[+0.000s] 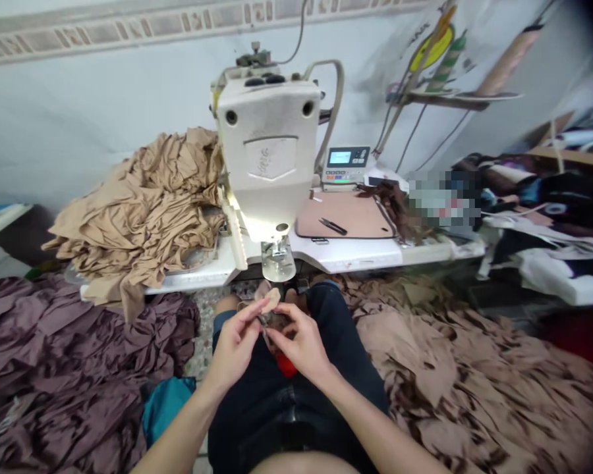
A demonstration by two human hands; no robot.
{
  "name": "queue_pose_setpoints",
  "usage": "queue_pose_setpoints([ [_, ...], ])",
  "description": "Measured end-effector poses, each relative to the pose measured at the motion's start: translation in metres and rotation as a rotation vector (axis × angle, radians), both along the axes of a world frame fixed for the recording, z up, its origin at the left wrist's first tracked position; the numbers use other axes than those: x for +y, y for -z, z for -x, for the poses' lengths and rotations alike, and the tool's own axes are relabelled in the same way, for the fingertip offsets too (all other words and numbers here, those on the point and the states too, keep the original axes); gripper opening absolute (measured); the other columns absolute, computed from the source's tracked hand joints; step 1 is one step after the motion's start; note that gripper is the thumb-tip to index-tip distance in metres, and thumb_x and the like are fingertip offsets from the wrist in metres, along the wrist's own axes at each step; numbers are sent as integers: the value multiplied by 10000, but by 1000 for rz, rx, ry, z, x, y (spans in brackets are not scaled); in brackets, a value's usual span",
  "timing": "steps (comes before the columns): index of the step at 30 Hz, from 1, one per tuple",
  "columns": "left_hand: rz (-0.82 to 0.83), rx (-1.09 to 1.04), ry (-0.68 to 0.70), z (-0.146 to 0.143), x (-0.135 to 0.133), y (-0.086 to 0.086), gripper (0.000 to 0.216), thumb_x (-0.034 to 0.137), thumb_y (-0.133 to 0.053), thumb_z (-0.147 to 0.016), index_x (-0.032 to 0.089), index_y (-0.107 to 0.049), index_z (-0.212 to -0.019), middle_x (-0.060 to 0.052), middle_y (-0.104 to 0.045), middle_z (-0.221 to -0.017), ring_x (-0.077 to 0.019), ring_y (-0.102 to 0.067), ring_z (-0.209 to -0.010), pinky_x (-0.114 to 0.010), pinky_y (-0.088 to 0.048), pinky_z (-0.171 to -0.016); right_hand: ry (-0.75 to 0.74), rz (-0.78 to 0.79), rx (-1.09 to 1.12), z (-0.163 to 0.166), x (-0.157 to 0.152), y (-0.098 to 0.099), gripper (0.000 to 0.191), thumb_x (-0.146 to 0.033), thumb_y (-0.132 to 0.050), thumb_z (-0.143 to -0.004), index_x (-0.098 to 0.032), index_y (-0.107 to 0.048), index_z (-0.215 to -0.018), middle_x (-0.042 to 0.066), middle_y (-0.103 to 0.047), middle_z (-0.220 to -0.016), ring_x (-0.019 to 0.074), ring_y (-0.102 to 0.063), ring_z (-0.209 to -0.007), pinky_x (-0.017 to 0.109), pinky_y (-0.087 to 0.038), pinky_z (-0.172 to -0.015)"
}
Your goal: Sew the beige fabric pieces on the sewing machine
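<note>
Above my lap, my left hand (241,334) and my right hand (296,332) meet with their fingertips pinched together. Between them is a small dark, metallic-looking piece (264,320), too small and blurred to name. A beige scrap (271,299) sticks up at the fingertips, and a thin thread seems to run near it. Just beyond my hands stands a white sewing machine (269,164), its lamp lit over the rounded arm end (278,262). Beneath my hands, brown and red cloth (286,364) lies on my dark shorts, partly hidden by the fingers.
A heap of tan fabric (148,191) sits left of the machine. Thread snips (333,226) lie on a pink mat (350,210) by the control panel (346,164). Purple fabric (79,368) and brown fabric (454,368) are piled on either side. Thread cones (447,62) stand upper right.
</note>
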State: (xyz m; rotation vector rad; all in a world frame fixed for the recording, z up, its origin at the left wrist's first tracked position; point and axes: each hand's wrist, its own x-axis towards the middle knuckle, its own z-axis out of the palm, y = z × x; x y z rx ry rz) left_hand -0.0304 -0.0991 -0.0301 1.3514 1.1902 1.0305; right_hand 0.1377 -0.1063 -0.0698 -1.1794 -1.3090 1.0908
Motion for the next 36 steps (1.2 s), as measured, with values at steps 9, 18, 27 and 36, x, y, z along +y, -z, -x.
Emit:
queue_pose_setpoints([
  [9,-323,456,72,21,19,5,240,330,-692,-966,286,-828,-1159,-94,-820,-1153,-299,-756,-1060,-421,-589,-973,-234,160,183,-12,21,10,355,-530,-793,-889,-200,-678,-954,10,-713,-870,137,-637,-645,238,-534,-566],
  [18,-57,238,579,18,9,12,299,414,-628,-1031,188,-777,-905,-104,-723,-1098,-225,-692,-1014,-312,-534,-913,-714,175,-136,-72,37,-27,367,-525,-828,-881,-160,-857,-910,31,-768,-769,162,-633,-658,255,-455,-614],
  [27,193,-89,230,1,10,18,391,531,-816,-886,164,-686,-916,36,-570,-698,-81,-448,-530,-195,-348,-498,-374,134,-123,-79,33,-33,408,-540,-784,-911,-150,-788,-793,20,-677,-701,151,-554,-629,265,-406,-578],
  [36,-327,207,184,15,26,-6,297,376,-652,-1025,164,-859,-1033,-46,-641,-763,-162,-590,-726,-250,-467,-664,-145,-29,-166,-63,25,-56,399,-509,-753,-935,-165,-759,-732,8,-610,-640,141,-487,-577,283,-352,-541],
])
